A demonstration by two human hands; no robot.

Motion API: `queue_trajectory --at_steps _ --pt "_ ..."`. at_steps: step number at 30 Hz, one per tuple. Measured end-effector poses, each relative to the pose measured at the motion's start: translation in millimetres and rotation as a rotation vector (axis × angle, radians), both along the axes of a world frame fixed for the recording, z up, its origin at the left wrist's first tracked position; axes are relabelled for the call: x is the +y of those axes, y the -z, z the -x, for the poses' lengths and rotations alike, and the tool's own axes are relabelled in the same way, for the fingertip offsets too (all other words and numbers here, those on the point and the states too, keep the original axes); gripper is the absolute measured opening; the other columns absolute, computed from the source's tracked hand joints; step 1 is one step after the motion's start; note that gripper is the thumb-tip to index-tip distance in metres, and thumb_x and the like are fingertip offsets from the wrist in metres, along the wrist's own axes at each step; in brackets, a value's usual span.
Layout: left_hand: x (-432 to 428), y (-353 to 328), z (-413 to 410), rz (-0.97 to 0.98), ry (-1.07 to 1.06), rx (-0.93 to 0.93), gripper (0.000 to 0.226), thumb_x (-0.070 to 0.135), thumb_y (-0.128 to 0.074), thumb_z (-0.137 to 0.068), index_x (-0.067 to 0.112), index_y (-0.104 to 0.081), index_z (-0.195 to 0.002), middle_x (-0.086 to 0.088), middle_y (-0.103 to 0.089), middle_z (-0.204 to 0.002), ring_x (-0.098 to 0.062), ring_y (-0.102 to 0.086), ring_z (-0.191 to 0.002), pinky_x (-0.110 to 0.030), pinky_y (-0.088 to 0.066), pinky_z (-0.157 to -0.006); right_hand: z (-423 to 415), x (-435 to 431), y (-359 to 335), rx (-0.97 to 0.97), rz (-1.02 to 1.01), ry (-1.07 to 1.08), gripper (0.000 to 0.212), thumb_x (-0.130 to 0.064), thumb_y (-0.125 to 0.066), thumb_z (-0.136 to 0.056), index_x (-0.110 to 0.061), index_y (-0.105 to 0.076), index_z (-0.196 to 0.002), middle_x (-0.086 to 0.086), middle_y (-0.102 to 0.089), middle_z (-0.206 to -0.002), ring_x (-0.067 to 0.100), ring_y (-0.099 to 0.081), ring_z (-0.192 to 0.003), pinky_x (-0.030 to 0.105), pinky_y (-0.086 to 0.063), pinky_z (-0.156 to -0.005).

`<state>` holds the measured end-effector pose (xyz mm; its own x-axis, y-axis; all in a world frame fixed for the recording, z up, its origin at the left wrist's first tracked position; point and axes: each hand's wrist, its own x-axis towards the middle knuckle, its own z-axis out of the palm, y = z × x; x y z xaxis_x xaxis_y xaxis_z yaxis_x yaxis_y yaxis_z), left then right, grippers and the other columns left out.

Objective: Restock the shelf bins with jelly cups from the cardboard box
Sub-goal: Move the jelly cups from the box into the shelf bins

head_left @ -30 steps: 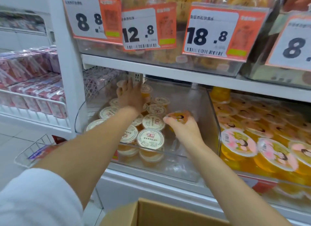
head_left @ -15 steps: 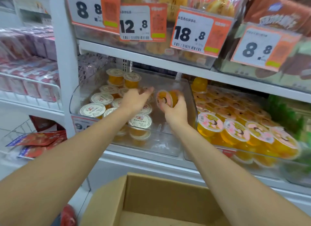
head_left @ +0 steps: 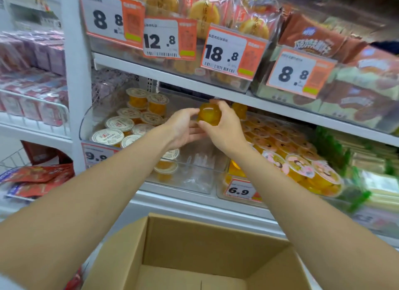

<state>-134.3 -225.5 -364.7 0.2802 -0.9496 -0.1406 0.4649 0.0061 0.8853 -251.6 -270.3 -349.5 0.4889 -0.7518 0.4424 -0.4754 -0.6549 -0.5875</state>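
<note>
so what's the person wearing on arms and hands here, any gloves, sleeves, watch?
Nothing on the left hand or right hand: no gloves, rings or watch visible. Both forearms are bare. A pale sliver at the bottom-left corner may be a white sleeve, but too little shows to be sure.

White metal shelf board (head_left: 168, 200) bearing two clear plastic bins, side by side.
The left clear bin (head_left: 194, 177) holds white-lidded orange jelly cups (head_left: 119, 123), stacked toward its left and back. The right clear bin (head_left: 221, 188), just beside it, is packed with pink-lidded orange jelly cups (head_left: 300, 166). Orange-and-white price tags read 9.9 (head_left: 97, 155) and 6.9 (head_left: 239, 190). Farther right lie what seem green packets (head_left: 336, 147), blurred.
</note>
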Motion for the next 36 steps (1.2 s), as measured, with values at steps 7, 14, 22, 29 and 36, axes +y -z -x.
queue_trajectory --at_steps 7,14,22,29,36 --pt "-55.4 21.6 49.4 -0.124 -0.155 -0.473 0.037 0.027 -0.067 -0.085 0.003 -0.061 -0.113 -0.008 -0.058 -0.075 -0.014 -0.049 -0.053 -0.018 -0.036 -0.04 54.0 -52.6 4.3 0.054 -0.042 0.277 0.033 -0.008 -0.065 -0.081 0.006 -0.057 -0.11 0.024 -0.063 -0.109 0.037 -0.059 -0.102 0.043 -0.049 -0.086" --pt "-76.2 36.5 59.6 -0.079 -0.195 -0.369 0.022 0.012 -0.069 -0.08 0.013 -0.06 -0.1 -0.001 -0.055 -0.069 -0.011 -0.044 -0.052 -0.016 -0.033 -0.039 52.3 -95.0 17.5 0.124 -0.042 0.261 0.057 -0.018 -0.071 -0.082 -0.013 -0.047 -0.132 0.011 -0.057 -0.131 0.027 -0.055 -0.119 0.028 -0.044 -0.092" --pt "-79.2 45.8 58.3 -0.063 -0.19 -0.247 0.02 0.014 -0.072 -0.078 0.016 -0.06 -0.094 -0.002 -0.058 -0.069 -0.011 -0.043 -0.052 -0.021 -0.028 -0.043 38.7 -113.4 6.2 0.262 -0.063 0.41 0.055 -0.017 -0.067 -0.088 -0.01 -0.042 -0.136 0.01 -0.053 -0.136 0.026 -0.053 -0.124 0.03 -0.046 -0.099" --pt "-69.7 45.0 56.7 -0.085 -0.18 -0.302 0.042 0.028 -0.078 -0.077 0.01 -0.063 -0.112 -0.005 -0.063 -0.085 -0.011 -0.05 -0.063 -0.02 -0.034 -0.049 44.3 -103.7 14.9 0.253 0.001 0.34 0.043 -0.017 -0.065 -0.088 -0.011 -0.049 -0.127 0.011 -0.057 -0.128 0.028 -0.056 -0.117 0.026 -0.045 -0.088" --pt "-32.7 26.1 67.5 -0.058 -0.286 -0.785 0.015 0.03 -0.073 -0.082 0.018 -0.064 -0.083 0.001 -0.066 -0.086 -0.014 -0.063 -0.082 -0.029 -0.052 -0.076 65.0 -50.8 10.6 0.303 0.215 0.258 0.027 -0.014 -0.056 -0.087 -0.003 -0.058 -0.112 0.019 -0.062 -0.114 0.037 -0.056 -0.109 0.039 -0.045 -0.09"
